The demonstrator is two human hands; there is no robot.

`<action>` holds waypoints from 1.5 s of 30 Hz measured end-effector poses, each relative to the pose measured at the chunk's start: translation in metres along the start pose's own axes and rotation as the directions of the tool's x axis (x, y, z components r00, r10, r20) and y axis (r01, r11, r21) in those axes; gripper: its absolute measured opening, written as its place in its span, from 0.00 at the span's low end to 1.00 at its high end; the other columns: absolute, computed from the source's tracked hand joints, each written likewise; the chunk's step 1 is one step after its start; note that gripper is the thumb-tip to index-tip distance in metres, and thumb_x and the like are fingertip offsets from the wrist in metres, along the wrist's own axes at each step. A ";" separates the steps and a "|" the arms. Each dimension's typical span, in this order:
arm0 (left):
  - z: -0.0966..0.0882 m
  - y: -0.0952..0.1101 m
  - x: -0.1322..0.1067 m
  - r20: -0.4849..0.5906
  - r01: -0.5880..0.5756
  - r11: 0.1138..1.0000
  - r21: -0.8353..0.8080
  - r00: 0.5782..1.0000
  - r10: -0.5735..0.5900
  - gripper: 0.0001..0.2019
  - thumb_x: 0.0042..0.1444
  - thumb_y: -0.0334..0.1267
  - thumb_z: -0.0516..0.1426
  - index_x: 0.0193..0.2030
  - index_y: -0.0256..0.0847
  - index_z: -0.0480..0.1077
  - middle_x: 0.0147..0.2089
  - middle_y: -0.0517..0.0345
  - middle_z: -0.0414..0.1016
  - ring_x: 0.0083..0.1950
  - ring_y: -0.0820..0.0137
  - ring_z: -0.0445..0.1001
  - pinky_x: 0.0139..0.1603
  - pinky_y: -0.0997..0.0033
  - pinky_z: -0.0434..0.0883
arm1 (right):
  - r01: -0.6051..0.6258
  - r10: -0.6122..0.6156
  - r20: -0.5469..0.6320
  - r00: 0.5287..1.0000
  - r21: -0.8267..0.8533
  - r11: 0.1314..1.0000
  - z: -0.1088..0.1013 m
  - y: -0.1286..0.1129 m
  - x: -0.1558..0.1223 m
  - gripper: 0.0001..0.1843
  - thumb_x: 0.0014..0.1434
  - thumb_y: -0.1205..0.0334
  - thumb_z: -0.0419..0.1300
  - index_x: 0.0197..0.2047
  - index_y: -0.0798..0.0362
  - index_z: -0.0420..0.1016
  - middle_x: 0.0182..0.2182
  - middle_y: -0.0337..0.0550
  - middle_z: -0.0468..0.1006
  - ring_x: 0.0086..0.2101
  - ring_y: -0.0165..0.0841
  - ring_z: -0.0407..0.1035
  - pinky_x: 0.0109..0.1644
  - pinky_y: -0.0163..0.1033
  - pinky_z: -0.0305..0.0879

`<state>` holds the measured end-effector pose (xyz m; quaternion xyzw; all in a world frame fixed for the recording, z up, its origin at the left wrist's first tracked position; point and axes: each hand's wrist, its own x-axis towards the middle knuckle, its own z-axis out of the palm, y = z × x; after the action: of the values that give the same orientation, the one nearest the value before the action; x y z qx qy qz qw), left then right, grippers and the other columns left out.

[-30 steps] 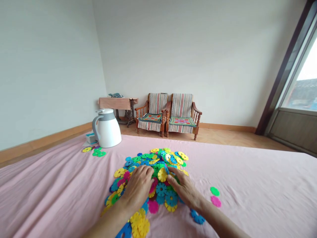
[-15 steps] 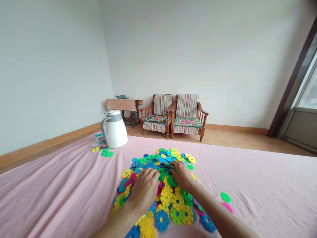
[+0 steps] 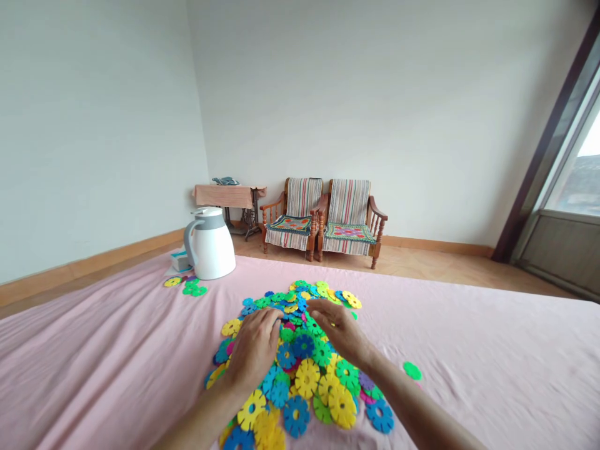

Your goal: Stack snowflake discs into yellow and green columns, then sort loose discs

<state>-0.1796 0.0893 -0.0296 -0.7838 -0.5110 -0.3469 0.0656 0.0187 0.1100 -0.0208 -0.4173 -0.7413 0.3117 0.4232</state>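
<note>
A heap of flat plastic snowflake discs (image 3: 300, 369) in yellow, green, blue and pink lies on the pink cloth (image 3: 117, 350) in front of me. My left hand (image 3: 255, 347) lies palm down on the left side of the heap, fingers stretched over the discs. My right hand (image 3: 340, 331) rests on the right side of the heap, fingers reaching forward and slightly curled over the far discs. I cannot see a disc gripped in either hand.
A white jug with a grey lid (image 3: 209, 251) stands at the far left of the cloth, with a few green and yellow discs (image 3: 187, 287) beside it. A lone green disc (image 3: 412, 370) lies right. Two wooden armchairs (image 3: 323, 219) and a small table (image 3: 229, 197) stand by the wall.
Both hands have shifted forward over the heap, spreading discs toward me. More discs now lie between and below my wrists than a second ago.
</note>
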 end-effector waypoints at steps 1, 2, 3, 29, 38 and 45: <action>-0.001 -0.002 0.000 0.004 0.005 1.000 -0.001 1.000 -0.005 0.10 0.61 0.34 0.46 0.42 0.42 0.68 0.41 0.55 0.73 0.45 0.63 0.70 0.48 0.60 0.65 | -0.025 0.023 -0.033 0.999 -0.062 0.998 0.000 0.003 0.003 0.20 0.60 0.53 0.48 0.47 0.55 0.72 0.44 0.49 0.77 0.44 0.37 0.70 0.47 0.40 0.65; 0.000 -0.004 0.000 0.016 0.005 1.000 0.003 1.000 -0.005 0.09 0.61 0.35 0.47 0.41 0.42 0.68 0.41 0.55 0.73 0.45 0.63 0.70 0.48 0.60 0.66 | -0.071 0.060 -0.076 0.995 -0.147 0.987 0.000 0.006 0.005 0.21 0.60 0.53 0.48 0.47 0.56 0.73 0.45 0.51 0.76 0.46 0.39 0.70 0.49 0.43 0.64; 0.000 -0.006 -0.001 0.033 -0.003 1.000 0.010 0.999 0.002 0.08 0.61 0.37 0.49 0.41 0.42 0.68 0.42 0.55 0.73 0.46 0.62 0.70 0.48 0.60 0.66 | -0.120 0.096 -0.109 0.989 -0.242 0.963 0.001 0.009 0.006 0.22 0.59 0.52 0.49 0.48 0.57 0.72 0.46 0.53 0.75 0.48 0.42 0.68 0.52 0.45 0.62; 0.006 -0.023 -0.005 0.137 0.075 0.996 0.041 0.987 -0.080 0.13 0.57 0.43 0.54 0.46 0.42 0.71 0.49 0.51 0.73 0.52 0.59 0.68 0.53 0.54 0.65 | -0.374 0.315 -0.202 0.927 -0.526 0.764 -0.014 0.088 0.096 0.41 0.54 0.39 0.48 0.63 0.57 0.54 0.56 0.62 0.64 0.55 0.52 0.59 0.53 0.60 0.52; 0.003 -0.016 -0.005 0.190 0.035 0.999 -0.039 0.981 -0.027 0.09 0.56 0.37 0.55 0.44 0.45 0.71 0.50 0.54 0.72 0.54 0.60 0.67 0.55 0.53 0.65 | -0.130 0.219 0.101 0.970 -0.545 0.828 0.039 0.060 0.119 0.35 0.45 0.37 0.57 0.53 0.47 0.69 0.53 0.53 0.69 0.54 0.51 0.58 0.54 0.60 0.49; 0.009 -0.021 -0.009 0.127 0.048 0.996 -0.080 0.991 -0.038 0.23 0.55 0.38 0.56 0.58 0.43 0.58 0.56 0.49 0.66 0.58 0.60 0.64 0.57 0.54 0.64 | -0.058 0.193 0.244 0.950 -0.472 0.880 0.021 0.034 0.092 0.19 0.43 0.60 0.61 0.42 0.50 0.74 0.38 0.45 0.77 0.38 0.38 0.70 0.42 0.44 0.64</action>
<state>-0.1950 0.0960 -0.0470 -0.7949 -0.5161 -0.3190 -0.0065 -0.0150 0.2048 -0.0245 -0.5038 -0.8179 0.2113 0.1807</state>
